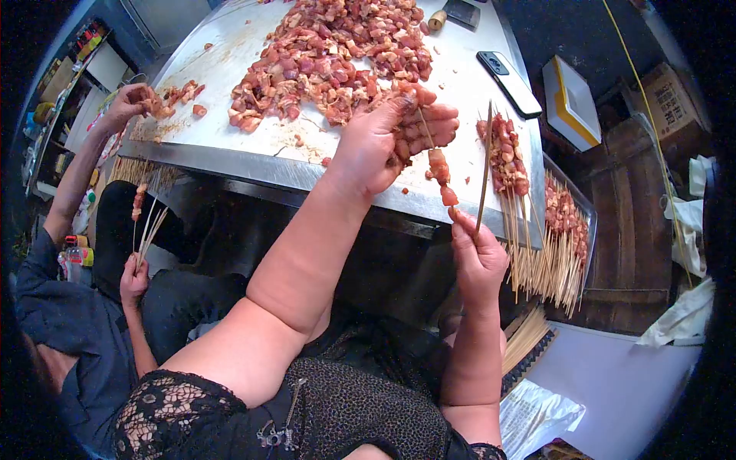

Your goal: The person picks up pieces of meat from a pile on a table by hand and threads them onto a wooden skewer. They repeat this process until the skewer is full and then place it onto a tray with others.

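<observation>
My left hand (372,146) is raised over the table's front edge, palm turned to the right, with raw meat pieces (418,96) held at its thumb and fingers. A partly loaded meat skewer (439,169) slants from my right hand up to that palm, its pointed end bare by the fingers. My right hand (481,257) pinches the lower end of this skewer. A second, bare bamboo stick (485,172) stands up from the same hand. Beyond my left hand lies a big heap of cut raw meat (330,61).
Loaded skewers (506,157) lie at the table's right corner, and more fill a tray (586,230) beside it. A phone (510,84) rests on the metal table (230,161). At left, a co-worker's hand (132,280) holds sticks; their other hand (126,103) is near meat. Bare sticks (525,341) lie below right.
</observation>
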`<act>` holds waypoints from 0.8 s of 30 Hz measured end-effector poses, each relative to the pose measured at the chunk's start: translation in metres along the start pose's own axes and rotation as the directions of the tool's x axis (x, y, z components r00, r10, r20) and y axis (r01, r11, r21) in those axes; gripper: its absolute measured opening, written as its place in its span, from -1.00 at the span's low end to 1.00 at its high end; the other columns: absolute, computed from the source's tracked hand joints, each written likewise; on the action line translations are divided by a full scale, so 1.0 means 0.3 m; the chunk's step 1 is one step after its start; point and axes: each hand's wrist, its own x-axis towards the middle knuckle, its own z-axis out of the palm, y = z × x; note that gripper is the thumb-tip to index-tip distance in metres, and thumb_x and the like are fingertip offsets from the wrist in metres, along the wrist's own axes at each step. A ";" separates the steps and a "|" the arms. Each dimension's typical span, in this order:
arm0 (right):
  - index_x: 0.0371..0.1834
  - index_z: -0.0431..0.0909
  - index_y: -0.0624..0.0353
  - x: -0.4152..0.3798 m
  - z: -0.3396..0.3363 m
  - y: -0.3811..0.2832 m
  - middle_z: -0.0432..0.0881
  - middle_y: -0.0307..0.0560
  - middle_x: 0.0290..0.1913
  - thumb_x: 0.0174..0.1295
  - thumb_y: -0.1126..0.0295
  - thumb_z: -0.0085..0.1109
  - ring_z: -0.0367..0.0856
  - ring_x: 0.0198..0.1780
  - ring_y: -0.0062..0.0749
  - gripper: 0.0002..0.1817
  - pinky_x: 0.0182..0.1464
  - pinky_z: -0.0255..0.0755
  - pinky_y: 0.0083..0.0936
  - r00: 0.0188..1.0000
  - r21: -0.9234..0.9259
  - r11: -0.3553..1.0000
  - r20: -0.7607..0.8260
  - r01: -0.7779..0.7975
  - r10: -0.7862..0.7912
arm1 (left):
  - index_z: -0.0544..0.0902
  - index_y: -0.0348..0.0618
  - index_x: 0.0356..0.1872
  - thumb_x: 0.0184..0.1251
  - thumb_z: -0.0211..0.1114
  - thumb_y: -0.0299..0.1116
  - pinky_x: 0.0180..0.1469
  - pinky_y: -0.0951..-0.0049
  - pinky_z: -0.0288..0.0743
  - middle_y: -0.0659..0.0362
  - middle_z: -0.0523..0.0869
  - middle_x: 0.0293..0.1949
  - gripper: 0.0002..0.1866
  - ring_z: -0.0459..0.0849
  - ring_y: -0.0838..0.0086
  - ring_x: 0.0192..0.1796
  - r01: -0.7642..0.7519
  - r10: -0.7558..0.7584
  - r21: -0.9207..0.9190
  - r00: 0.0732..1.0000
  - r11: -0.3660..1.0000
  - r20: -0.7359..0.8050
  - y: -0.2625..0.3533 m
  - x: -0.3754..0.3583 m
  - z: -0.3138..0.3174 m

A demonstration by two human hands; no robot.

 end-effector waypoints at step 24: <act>-0.06 0.58 0.29 -0.010 0.023 -0.002 0.65 -0.14 -0.32 0.23 0.52 0.12 0.52 -0.34 -0.66 -0.77 -0.24 0.40 -0.72 0.992 -0.171 0.980 -0.056 0.102 -0.113 | 0.44 -0.35 0.00 0.48 -0.20 -0.19 -0.02 0.18 0.58 -0.15 0.65 -0.21 -0.60 0.68 0.17 -0.14 -0.022 0.021 0.087 1.000 0.996 0.006 0.005 0.011 -0.019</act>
